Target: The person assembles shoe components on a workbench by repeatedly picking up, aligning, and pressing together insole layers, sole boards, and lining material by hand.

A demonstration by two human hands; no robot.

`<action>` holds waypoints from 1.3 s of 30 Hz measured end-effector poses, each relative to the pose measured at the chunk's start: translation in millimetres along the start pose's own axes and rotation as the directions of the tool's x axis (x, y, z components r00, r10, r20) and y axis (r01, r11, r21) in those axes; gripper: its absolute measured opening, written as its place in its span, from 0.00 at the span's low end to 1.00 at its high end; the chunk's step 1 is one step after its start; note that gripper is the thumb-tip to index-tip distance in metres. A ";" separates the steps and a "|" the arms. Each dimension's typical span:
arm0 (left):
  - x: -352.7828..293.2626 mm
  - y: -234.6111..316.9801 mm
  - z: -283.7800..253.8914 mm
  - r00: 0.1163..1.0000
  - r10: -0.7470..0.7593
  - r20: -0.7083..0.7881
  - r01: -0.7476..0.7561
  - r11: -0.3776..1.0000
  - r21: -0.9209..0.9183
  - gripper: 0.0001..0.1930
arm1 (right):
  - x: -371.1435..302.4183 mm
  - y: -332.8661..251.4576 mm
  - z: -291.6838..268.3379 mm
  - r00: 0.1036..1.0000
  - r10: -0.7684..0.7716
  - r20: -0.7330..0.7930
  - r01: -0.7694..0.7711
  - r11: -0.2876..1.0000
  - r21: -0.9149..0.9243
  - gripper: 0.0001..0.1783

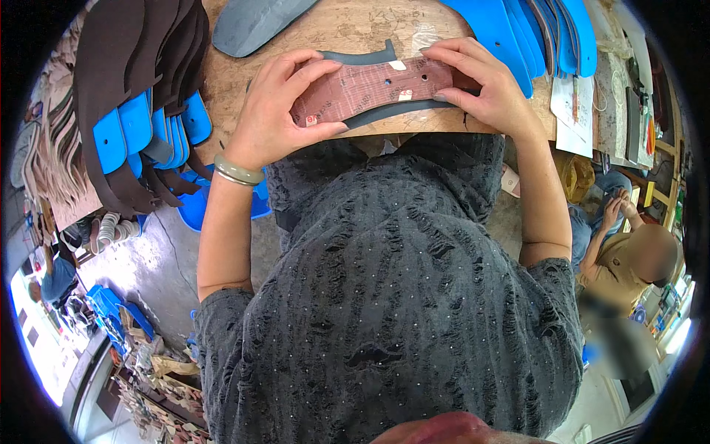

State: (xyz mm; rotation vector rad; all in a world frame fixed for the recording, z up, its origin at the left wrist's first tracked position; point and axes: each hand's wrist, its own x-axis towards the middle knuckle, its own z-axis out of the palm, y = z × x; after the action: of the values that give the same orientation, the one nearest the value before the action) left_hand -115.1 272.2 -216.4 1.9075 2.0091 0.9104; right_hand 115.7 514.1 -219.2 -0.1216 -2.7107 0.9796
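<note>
My left hand [275, 111] grips one end of a reddish-brown insole board [362, 90], its thumb along the near edge and fingers over the far edge. At the other end, my right hand [484, 87] pinches the same board between thumb and fingers. The board is curved, with two small holes and a few pale paper bits on it. Beneath it, a dark grey sole-shaped sheet [403, 111] shows along both long edges; my hands and the board cover the rest.
A dark grey sole [259, 26] rests on the wooden table [347, 33] beyond my left hand. Stacked dark brown pieces [133, 52] with blue ends stand at left, blue insoles [503, 37] at far right. Papers [575, 118] lie at right. Another person [625, 259] sits further right.
</note>
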 end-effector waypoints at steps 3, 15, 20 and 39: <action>-0.9 -1.5 -1.0 1.000 -0.003 -0.005 0.003 1.000 0.030 0.36 | 5.9 -6.1 -3.2 0.999 -0.022 0.033 0.022 0.999 -0.028 0.28; -39.7 -11.6 -9.2 0.736 -0.279 -0.616 0.033 0.924 -0.380 0.25 | 48.6 -64.9 42.3 0.957 -0.278 0.084 0.287 0.948 -0.135 0.34; -76.3 38.4 10.8 0.750 -0.160 -0.642 0.165 0.985 -0.052 0.14 | 56.8 -63.6 71.6 0.928 -0.346 0.140 0.368 0.908 -0.199 0.33; -76.8 95.5 65.6 0.796 -0.574 -0.194 -0.255 -0.028 -0.966 0.31 | 29.0 -115.9 78.6 0.913 -0.390 -0.118 0.382 0.921 -0.082 0.35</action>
State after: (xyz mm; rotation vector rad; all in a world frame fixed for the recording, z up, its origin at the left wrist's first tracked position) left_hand 9.7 213.3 -232.3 0.3960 0.8438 2.1986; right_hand 67.8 381.1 -197.3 0.3186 -2.5035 0.7473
